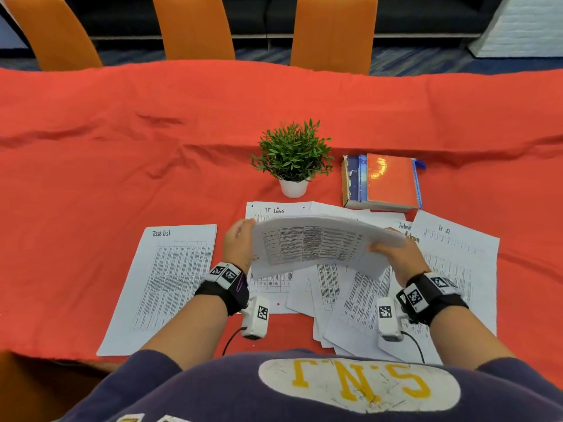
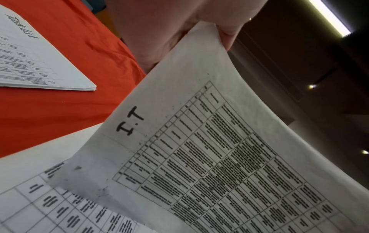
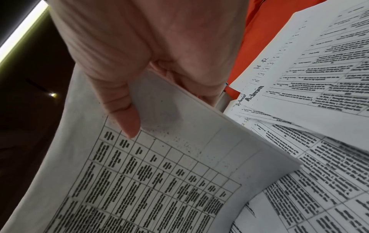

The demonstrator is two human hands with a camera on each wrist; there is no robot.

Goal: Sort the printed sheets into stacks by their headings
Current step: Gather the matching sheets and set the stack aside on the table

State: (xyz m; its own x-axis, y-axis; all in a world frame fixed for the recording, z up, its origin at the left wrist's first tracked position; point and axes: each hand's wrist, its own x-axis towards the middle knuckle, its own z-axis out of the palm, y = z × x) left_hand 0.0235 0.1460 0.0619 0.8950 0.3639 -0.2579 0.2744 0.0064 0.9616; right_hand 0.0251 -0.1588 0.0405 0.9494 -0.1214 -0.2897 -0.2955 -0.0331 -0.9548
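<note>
Head view: left hand (image 1: pixel 239 239) and right hand (image 1: pixel 393 252) pinch a bundle of sheets (image 1: pixel 320 245) above the table's near edge. Left wrist view: its underside reads "I.T". Right wrist view: thumb clamps it. Lay it squarely on the "It logs" stack (image 1: pixel 275 210).

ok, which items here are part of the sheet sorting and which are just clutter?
Part of the job:
- held sheets, headed I.T, in left hand and right hand
- Task list stack
- It logs sheet
- H.R sheet
- unsorted pile

Just lying about:
- potted plant
- books
- orange chairs
</note>
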